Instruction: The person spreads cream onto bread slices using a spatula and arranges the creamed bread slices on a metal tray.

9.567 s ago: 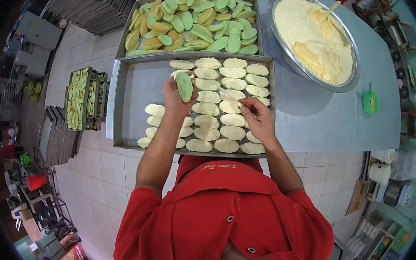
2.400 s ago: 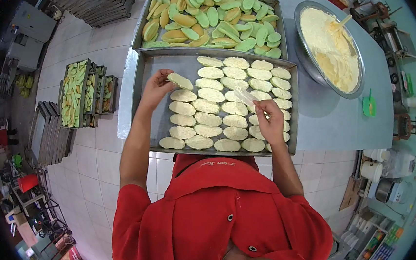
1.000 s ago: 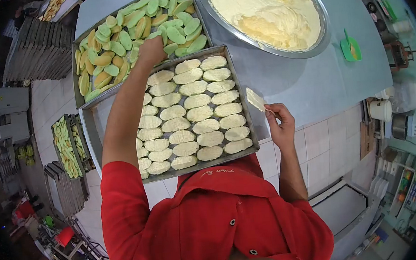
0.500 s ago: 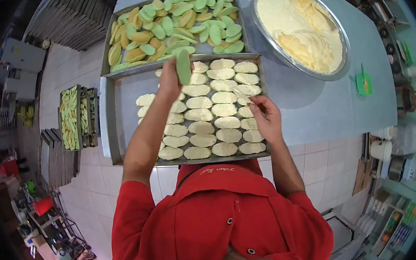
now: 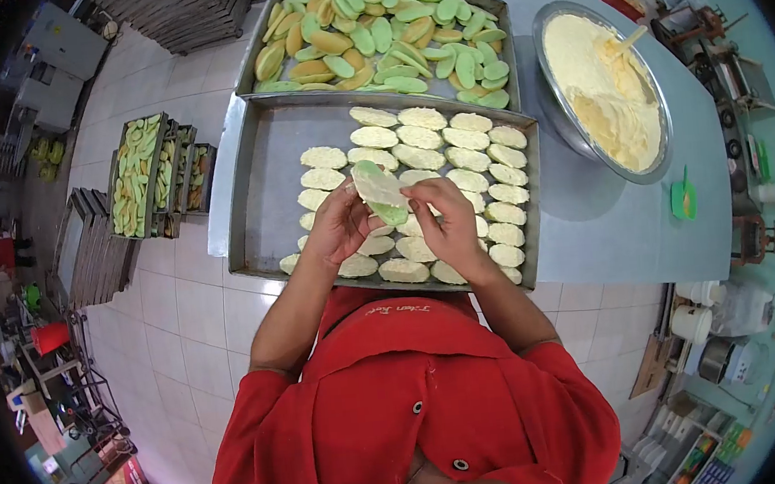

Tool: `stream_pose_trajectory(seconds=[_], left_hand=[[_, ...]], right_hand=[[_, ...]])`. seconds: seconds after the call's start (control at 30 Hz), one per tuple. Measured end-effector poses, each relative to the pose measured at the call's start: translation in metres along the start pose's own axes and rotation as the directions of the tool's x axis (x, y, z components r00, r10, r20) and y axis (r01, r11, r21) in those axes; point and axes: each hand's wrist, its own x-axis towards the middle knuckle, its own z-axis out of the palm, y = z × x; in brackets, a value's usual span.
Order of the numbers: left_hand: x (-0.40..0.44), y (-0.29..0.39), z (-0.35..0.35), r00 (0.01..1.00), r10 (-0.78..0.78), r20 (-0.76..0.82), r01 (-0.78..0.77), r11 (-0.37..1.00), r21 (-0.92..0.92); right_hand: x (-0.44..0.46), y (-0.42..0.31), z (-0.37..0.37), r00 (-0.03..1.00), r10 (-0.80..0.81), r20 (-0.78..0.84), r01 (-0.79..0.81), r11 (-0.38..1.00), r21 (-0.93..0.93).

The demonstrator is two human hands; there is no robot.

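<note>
The left hand [image 5: 341,224] grasps a green oval piece [image 5: 392,214] by its edge, holding it tilted above the lower tray. The right hand [image 5: 446,223] pinches a thin, pale spreader [image 5: 392,190] between thumb and fingers, its blade lying across the piece's face; where blade ends and pale coating begins is hard to tell.

Beneath both hands, the lower tray [image 5: 269,147] carries rows of cream-coated ovals [image 5: 418,138], mostly towards its right side, with bare metal along the left. Directly behind and touching it, the upper tray [image 5: 510,46] holds a loose heap of green and brown pieces [image 5: 332,42].

To the right, on the grey surface [image 5: 606,238], stands a metal bowl [image 5: 561,115] of pale yellow cream [image 5: 580,56], a light handle [image 5: 634,38] sticking out. Further right sits a small green container [image 5: 684,202]. Well off to the left, more filled trays [image 5: 138,175] are stacked above the tiled floor [image 5: 201,298].
</note>
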Motion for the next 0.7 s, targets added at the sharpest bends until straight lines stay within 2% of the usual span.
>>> stream_pose_trajectory(seconds=[0.03,0.13,0.23,0.27,0.4,0.47,0.5,0.57,0.7], left_hand=[[-0.003,0.002,-0.003,0.999,-0.002,-0.047,0.002,1.0,-0.005],[-0.011,0.011,-0.013,0.999,-0.001,-0.04,0.0,1.0,-0.031],[-0.015,0.019,-0.026,1.0,-0.012,0.004,0.012,0.999,-0.049],[-0.015,0.021,-0.029,0.999,-0.022,0.041,0.024,0.998,-0.054],[-0.013,0.021,-0.03,0.999,-0.035,-0.013,0.035,0.999,0.005],[-0.009,0.02,-0.033,0.999,-0.038,-0.013,0.038,0.999,0.028],[-0.008,0.021,-0.035,0.999,-0.038,-0.012,0.038,0.999,0.029],[-0.006,0.023,-0.037,0.998,-0.039,-0.042,0.039,0.999,0.016],[0.0,0.018,-0.046,0.997,-0.043,-0.069,0.036,0.995,-0.089]], right_hand=[[0.0,0.001,-0.001,1.0,-0.002,0.008,0.002,1.0,0.0],[-0.004,0.01,-0.006,0.993,-0.1,0.056,0.11,0.967,-0.23],[0.0,0.013,-0.008,0.998,-0.043,0.05,0.056,0.953,-0.298],[0.002,0.011,-0.01,0.998,0.017,0.055,0.0,0.957,-0.291],[0.018,-0.01,-0.005,0.999,-0.037,0.02,0.04,0.976,-0.214],[0.02,-0.019,-0.003,0.982,-0.046,0.181,0.079,0.981,-0.176],[0.019,-0.023,-0.004,0.983,-0.046,0.18,0.079,0.981,-0.177],[0.015,-0.032,-0.007,0.959,-0.02,0.282,0.083,0.974,-0.213],[0.008,-0.04,-0.015,0.957,-0.005,0.291,0.05,0.988,-0.145]])
